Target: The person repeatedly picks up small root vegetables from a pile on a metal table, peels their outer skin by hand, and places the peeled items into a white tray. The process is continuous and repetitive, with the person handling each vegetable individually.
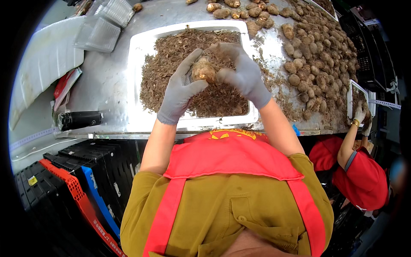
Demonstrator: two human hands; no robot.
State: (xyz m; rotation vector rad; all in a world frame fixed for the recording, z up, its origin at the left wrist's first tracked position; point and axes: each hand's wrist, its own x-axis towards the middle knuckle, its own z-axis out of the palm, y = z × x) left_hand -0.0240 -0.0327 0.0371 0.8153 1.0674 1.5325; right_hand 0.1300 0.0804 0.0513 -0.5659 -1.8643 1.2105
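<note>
A brown taro corm [204, 70] with a pale cut spot is held above a white foam box [135, 80]. My left hand [181, 86], in a grey knit glove with a dotted palm, grips it between thumb and fingers. Just right of the corm is my right hand [245, 72], gloved the same way and blurred, its thumb and fingers apart. Whether its thumb touches the corm I cannot tell. Dry brown root fibres and peelings [173, 48] fill the box beneath both hands.
Many taro corms [314, 64] are heaped on the metal table [106, 74] at right; several trimmed ones [237, 13] lie beyond the box. Clear plastic trays [99, 32] and a black roll [80, 119] are at left. A co-worker's gloved hand [360, 113] is over another white box [350, 93]. Crates [96, 160] stand below.
</note>
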